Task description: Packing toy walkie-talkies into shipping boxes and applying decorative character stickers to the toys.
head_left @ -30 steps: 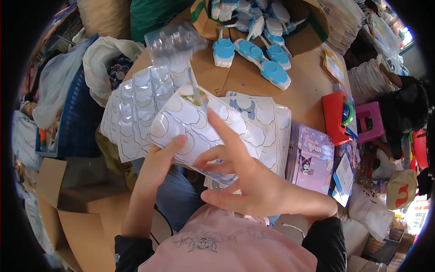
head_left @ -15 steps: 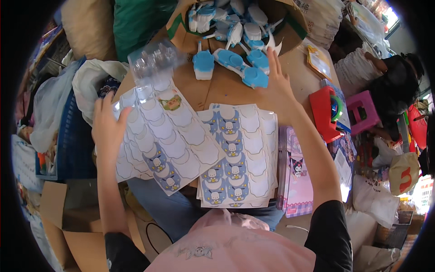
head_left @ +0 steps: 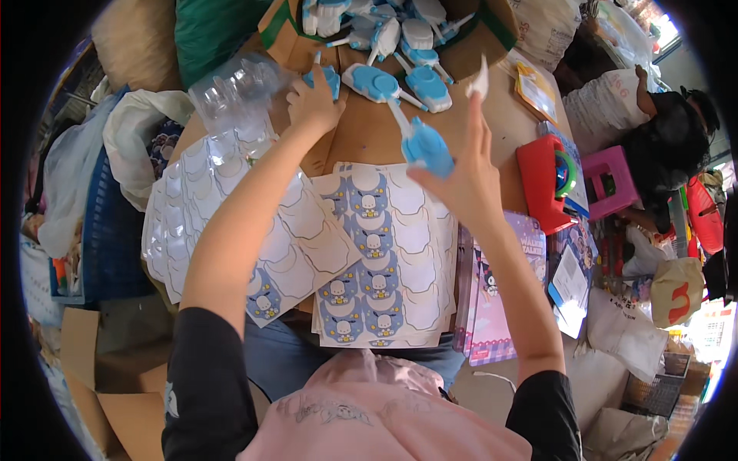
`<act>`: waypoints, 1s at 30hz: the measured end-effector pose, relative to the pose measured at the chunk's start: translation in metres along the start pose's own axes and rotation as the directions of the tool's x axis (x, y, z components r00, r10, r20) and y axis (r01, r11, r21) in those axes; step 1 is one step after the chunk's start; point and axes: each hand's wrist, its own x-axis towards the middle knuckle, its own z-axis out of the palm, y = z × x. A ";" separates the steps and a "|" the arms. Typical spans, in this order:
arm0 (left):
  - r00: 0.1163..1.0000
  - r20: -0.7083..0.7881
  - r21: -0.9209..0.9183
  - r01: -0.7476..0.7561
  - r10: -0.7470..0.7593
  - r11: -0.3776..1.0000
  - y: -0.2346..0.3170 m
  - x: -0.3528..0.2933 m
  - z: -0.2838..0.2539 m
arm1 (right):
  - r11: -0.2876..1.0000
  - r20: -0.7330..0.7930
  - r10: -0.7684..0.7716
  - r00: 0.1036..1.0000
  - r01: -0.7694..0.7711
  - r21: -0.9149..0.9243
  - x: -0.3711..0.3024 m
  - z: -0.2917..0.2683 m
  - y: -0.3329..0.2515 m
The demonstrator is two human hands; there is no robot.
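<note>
My left hand (head_left: 314,109) reaches over a blue-and-white toy walkie-talkie (head_left: 326,79) near the box, with bent fingers round its body. Part of that toy is hidden under the hand. On the right, my right hand (head_left: 470,178) holds another toy walkie-talkie (head_left: 427,147) between its thumb and palm side, the antenna tilted up and to the left. Its other fingers stretch upward, and a thin white scrap (head_left: 478,81) shows at their tips. Just beyond lie two more toy walkie-talkies (head_left: 374,81), flat on the cardboard.
An open cardboard box (head_left: 292,46) with several similar toys stands at the far side. Sticker sheets (head_left: 419,261) lie before me, clear plastic blister shells (head_left: 234,92) beyond them on the left. Pink packages (head_left: 500,323), a red tape dispenser (head_left: 538,184) and a purple stool (head_left: 607,184) are rightward.
My left hand has moved from the left sticker sheets up and right onto a toy walkie-talkie. My right hand has drawn one toy walkie-talkie nearer and turned it.
</note>
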 end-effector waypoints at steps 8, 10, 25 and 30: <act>0.925 0.009 -0.437 -0.338 0.380 0.833 -0.002 -0.234 -0.107 | 0.983 -0.037 0.180 0.983 -0.179 0.026 -0.100 -0.008 -0.029; 0.949 0.099 -0.445 -0.225 0.298 0.867 0.005 -0.261 -0.095 | 0.993 -0.088 0.093 0.992 -0.099 -0.064 -0.107 0.011 -0.040; 0.970 0.179 -0.808 0.049 0.166 0.588 0.013 -0.257 -0.106 | 0.166 0.280 0.451 0.847 -0.388 0.907 -0.121 -0.029 -0.072; 0.957 0.270 -0.874 0.195 0.111 0.445 0.011 -0.259 -0.102 | 0.142 0.334 0.412 0.848 -0.422 0.896 -0.126 -0.018 -0.065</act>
